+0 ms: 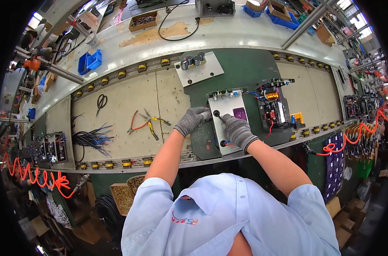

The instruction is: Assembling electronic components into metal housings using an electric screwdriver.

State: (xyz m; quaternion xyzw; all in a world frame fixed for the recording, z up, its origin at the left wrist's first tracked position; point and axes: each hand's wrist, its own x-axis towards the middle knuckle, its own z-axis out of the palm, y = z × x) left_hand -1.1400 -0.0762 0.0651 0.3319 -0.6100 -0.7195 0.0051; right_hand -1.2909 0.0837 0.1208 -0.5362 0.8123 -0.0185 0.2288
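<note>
Busy assembly line you've got, a long beige conveyor bench (125, 102) with yellow rollers along both edges and a green pallet (245, 72) parked dead centre. On it lies the grey metal panel (228, 113), a flat plate with a purple label at its 3 o'clock and a black round fitting near the middle.

Your left hand (193, 120), grey glove on, sits at the panel's 9 o'clock edge with the fingers curled together over the rim. Your right hand (238, 131) rests at its 5 o'clock, fingers curled together and reaching up to that black fitting; can't tell if you're actually pinching it.

My guess is the plate is stiff sheet metal, light enough for two hands, but the edges look thin and could bite, so grip the long sides like you're doing. Red wires hang off its 6 o'clock end and could snag.

At 3 o'clock of the panel the open circuit assembly (272, 106) with its copper coil sits close, and it looks fragile. At 9 o'clock, well apart, lie the red-handled pliers (136, 124), then the scissors (101, 102) and a blue wire bundle (91, 138). At 11 o'clock sits a second plate with capacitors (198, 66).
</note>
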